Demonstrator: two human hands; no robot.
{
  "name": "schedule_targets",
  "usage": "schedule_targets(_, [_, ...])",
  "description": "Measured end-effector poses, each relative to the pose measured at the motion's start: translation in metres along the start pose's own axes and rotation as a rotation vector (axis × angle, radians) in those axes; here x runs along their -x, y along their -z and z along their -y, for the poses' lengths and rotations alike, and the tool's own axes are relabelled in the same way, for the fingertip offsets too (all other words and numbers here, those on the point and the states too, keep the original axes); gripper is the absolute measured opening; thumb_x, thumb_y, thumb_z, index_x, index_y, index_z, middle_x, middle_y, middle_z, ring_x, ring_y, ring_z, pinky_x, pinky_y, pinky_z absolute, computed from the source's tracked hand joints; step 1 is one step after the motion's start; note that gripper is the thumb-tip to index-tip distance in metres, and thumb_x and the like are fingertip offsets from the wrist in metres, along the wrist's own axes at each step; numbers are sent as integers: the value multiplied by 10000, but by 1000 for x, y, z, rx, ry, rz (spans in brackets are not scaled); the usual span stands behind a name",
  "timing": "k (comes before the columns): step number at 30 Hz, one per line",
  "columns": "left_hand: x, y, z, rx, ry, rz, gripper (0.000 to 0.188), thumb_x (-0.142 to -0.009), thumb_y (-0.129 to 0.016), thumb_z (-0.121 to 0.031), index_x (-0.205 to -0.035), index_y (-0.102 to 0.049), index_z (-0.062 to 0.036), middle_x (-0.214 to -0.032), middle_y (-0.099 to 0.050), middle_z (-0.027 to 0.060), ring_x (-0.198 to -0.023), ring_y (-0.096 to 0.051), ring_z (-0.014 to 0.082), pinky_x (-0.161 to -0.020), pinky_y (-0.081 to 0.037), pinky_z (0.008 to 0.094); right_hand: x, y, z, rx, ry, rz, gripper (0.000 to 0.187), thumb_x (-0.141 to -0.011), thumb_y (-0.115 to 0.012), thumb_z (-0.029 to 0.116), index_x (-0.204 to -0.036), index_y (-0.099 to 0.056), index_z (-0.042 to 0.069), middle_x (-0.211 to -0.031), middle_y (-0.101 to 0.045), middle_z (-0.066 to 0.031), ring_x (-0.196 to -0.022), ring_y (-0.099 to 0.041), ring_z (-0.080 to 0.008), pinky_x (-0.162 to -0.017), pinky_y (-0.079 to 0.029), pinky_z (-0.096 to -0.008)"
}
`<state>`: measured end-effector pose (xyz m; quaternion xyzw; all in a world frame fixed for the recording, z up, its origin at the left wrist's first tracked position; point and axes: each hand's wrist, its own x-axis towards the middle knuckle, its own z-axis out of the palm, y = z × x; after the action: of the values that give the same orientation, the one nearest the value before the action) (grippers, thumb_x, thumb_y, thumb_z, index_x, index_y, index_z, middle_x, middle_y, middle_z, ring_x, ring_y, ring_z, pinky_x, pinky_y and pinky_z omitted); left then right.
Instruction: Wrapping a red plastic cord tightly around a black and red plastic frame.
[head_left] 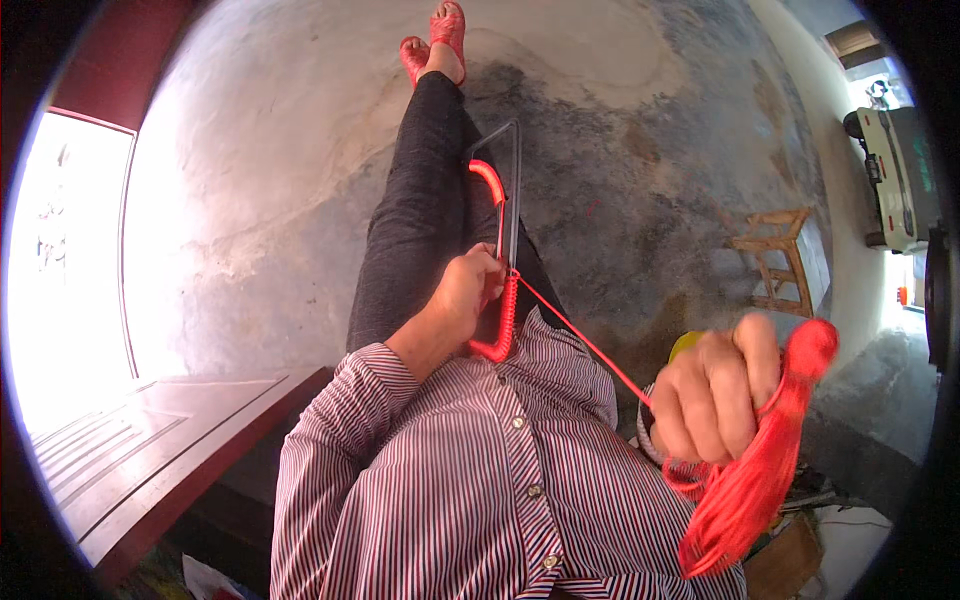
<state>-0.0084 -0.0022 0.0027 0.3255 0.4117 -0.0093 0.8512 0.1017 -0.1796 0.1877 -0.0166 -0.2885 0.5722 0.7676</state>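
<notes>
Over my lap lies a dark, thin frame (517,185) with bent corners, wrapped along part of its length in red cord (508,318). My left hand (466,292) pinches the frame near the end of the wrapping, its fingertips partly hidden. From that spot a taut red strand (585,340) runs to my right hand (712,395), which is raised at the right. That hand is closed, a little blurred, round a thick hank of red cord (745,500). The hank's bound end sticks up beside the fingers, and its loops hang down below.
My outstretched legs (405,220) in dark trousers end in crossed feet with red sandals (449,30). A wooden stool (780,262) stands on the grey floor at right, with a vehicle (890,180) beyond. At lower left is a dark red panelled board (170,440). Something yellow-green (686,343) shows behind my right hand.
</notes>
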Motion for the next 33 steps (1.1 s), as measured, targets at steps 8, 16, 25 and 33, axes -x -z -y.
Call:
schedule_targets(8, [-2,-4,13,-355,-445,-135,343,-696,-507,4,-1038,-530,-2,-849,-545,70,-814,-536,185,-755,-435,257,-7,-38,21,22,141,-137,150,-972,-427,139,-847,-392,65,-474,-412,-67,-324,-278,-78,-299,-159,-254])
schedule_targets(16, [40,-23,-22,-745,-802,-170,212,-760,-585,58,-953,-552,-21,-754,-593,71,-712,-577,136,-669,-471,266,-9,18,43,1043,180,-2,100,-874,-554,201,-822,-534,118,-693,-585,-26,-606,-541,-163,-554,-430,-330])
schedule_targets(25, [30,21,1,-930,-461,-208,193,-924,-576,-167,-922,-538,22,-709,-528,95,-647,-528,145,-590,-445,283,18,134,-57,1867,-644,-245,175,-732,-681,187,-841,-692,50,-783,-650,-157,-745,-642,-336,-685,-495,-413])
schedule_targets(33, [30,39,7,-818,-627,-327,30,-886,-535,-38,-889,-543,-10,-798,-543,15,-768,-507,101,-723,-438,240,14,138,-81,1599,-378,-493,208,-760,-695,141,-898,-669,-13,-831,-663,-168,-751,-663,-296,-682,-518,-359])
